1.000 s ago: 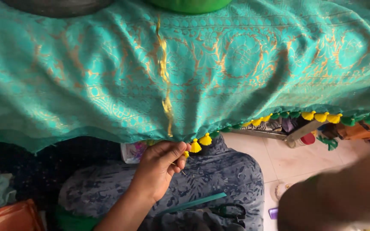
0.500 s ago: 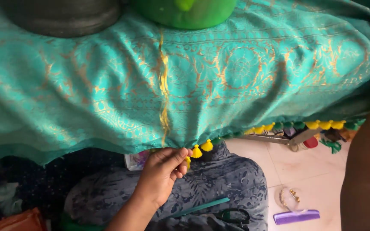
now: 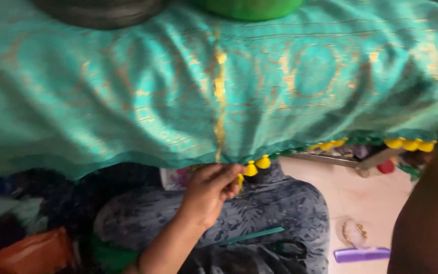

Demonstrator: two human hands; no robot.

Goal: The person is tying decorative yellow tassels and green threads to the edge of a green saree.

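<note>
A: Entry, head view. Teal cloth (image 3: 128, 101) with gold woven pattern hangs across the upper frame; a gold stripe (image 3: 220, 101) runs down it to the lower hem.

B: Left hand?

A: Left hand (image 3: 210, 190) raised under the hem, fingers pinched together on the cloth edge just beside two yellow tassels (image 3: 257, 166). A third yellow bit sits partly behind the fingertips.

B: Right hand?

A: Only a dark forearm (image 3: 429, 213) at the right edge; the hand itself is out of frame, grip cannot be told.

B: Surroundings?

A: More yellow tassels (image 3: 410, 144) along the hem to the right. A green vessel (image 3: 249, 7) and a dark round vessel (image 3: 97, 10) rest on the cloth at top. Below: lap in blue patterned fabric (image 3: 259, 213), a purple comb (image 3: 362, 253) on the pale floor, an orange thing (image 3: 26, 251) lower left, blurred.

B: Obstructions?

A: The cloth hides everything behind it; the forearm covers the right corner.
</note>
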